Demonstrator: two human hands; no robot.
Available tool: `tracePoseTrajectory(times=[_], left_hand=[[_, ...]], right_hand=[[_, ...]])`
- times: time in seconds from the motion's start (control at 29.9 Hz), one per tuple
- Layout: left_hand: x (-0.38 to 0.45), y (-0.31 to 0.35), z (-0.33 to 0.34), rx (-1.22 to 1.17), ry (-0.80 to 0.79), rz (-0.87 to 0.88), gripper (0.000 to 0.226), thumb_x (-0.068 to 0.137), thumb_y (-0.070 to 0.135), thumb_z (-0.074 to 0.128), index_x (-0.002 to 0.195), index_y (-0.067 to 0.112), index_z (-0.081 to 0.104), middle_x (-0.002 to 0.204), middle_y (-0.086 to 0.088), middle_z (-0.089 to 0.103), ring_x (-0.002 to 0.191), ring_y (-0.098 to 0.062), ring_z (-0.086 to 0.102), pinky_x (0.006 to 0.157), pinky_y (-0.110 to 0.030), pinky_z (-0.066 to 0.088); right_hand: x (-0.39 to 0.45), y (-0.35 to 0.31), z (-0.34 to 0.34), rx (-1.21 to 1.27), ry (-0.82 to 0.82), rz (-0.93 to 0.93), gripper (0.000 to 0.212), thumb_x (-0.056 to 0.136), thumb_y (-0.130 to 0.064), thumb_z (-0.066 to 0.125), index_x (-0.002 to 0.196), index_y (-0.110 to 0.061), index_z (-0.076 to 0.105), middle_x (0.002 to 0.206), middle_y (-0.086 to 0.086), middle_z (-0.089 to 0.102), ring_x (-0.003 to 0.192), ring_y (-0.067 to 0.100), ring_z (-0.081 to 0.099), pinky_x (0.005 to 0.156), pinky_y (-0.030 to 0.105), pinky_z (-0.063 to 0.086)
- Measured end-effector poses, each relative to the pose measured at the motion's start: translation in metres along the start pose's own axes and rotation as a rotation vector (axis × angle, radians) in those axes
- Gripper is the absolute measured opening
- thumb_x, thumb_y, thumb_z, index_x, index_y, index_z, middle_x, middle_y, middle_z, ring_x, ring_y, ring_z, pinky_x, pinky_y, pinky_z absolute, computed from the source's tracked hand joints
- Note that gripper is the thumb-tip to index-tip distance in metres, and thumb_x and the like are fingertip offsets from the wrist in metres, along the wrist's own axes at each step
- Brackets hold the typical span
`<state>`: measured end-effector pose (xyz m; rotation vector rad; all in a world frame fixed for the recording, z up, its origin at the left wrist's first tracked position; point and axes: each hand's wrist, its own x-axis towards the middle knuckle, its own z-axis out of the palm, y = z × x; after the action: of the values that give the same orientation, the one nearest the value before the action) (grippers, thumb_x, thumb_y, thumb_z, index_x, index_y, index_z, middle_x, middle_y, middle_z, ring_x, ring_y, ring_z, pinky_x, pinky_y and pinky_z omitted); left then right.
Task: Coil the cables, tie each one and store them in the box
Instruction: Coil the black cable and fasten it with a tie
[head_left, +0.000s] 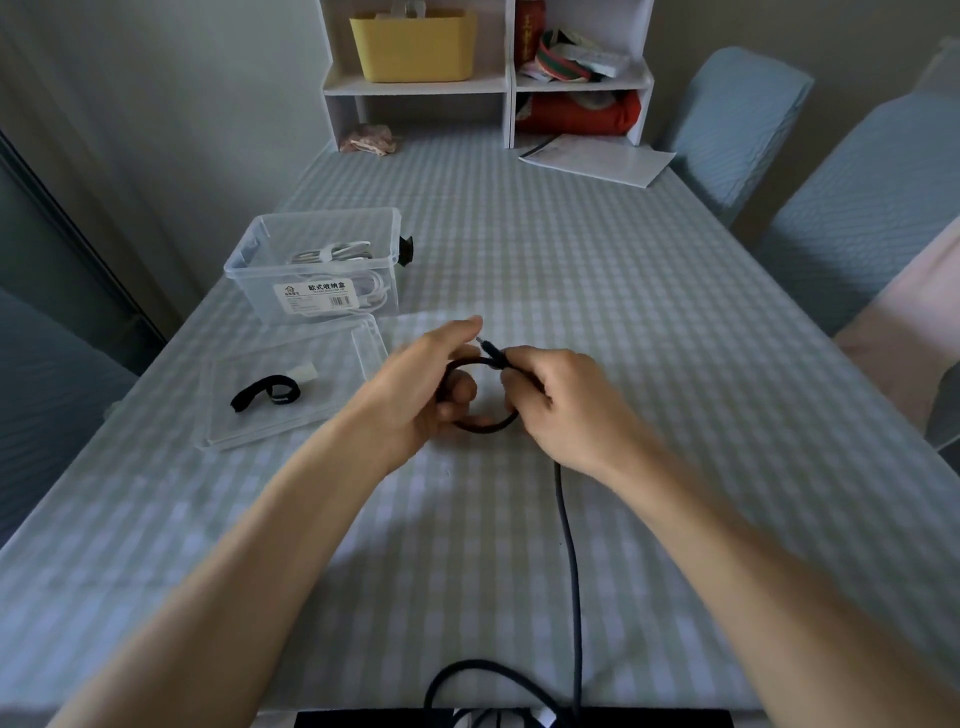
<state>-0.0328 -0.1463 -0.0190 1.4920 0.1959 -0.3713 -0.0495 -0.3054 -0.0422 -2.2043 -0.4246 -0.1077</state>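
While the first loop of a dark braided cable (483, 423) is being formed above the checked desk (649, 338), the coiling step is judged to be at its very beginning. The loop is gripped by the left hand (415, 395), whose fingers are curled round its left side, and the plug end (491, 352) is pinched between thumb and fingers of the right hand (561, 400), so both hands are closed on the same cable and held close together. Most of the cable is left uncoiled: a long run is seen trailing from under the right hand toward the near edge of the desk, where a slack bend lies. A clear plastic storage box (317, 270), already holding coiled white cables (337, 253), is set to the far left, and its clear lid (291, 395) lies in front of it with a black strap tie (265, 397) resting on it. For the next move, more slack is probably to be drawn up and laid into further loops against the first, with the plug end kept trapped so the coil does not spring open; the tie is needed only afterwards.
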Motion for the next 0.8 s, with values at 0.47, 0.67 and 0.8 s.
tracePoseTrajectory(times=[0.47,0.67,0.8], left_hand=[[0.001,-0.003,0.004,-0.099,0.099,0.291,0.021,0.100,0.020,0.058,0.082,0.011,0.051,0.051,0.005,0.039,0.045,-0.011,0.028,0.044,-0.023,0.034],[-0.001,-0.003,-0.001,-0.083,0.026,0.285,0.009,0.095,0.018,0.064,0.091,0.010,0.062,0.059,-0.002,0.056,0.047,-0.014,0.050,0.056,-0.028,0.052],[-0.003,-0.007,0.000,0.046,0.054,0.342,0.009,0.095,0.014,0.063,0.104,0.012,0.067,0.069,-0.006,0.067,0.060,-0.018,0.063,0.061,-0.031,0.055]], right_hand=[[0.004,-0.010,-0.007,0.820,-0.099,0.423,0.018,0.099,-0.016,0.056,0.094,-0.007,0.071,0.078,0.003,0.070,0.080,0.021,0.071,0.078,0.035,0.057],[0.005,-0.010,-0.007,0.713,0.070,0.389,0.019,0.098,-0.013,0.057,0.090,-0.007,0.073,0.067,0.001,0.064,0.067,0.016,0.066,0.074,0.035,0.059],[0.003,-0.006,-0.013,0.665,0.094,0.367,0.014,0.097,-0.014,0.061,0.092,-0.010,0.074,0.068,0.000,0.068,0.065,0.014,0.069,0.065,0.030,0.057]])
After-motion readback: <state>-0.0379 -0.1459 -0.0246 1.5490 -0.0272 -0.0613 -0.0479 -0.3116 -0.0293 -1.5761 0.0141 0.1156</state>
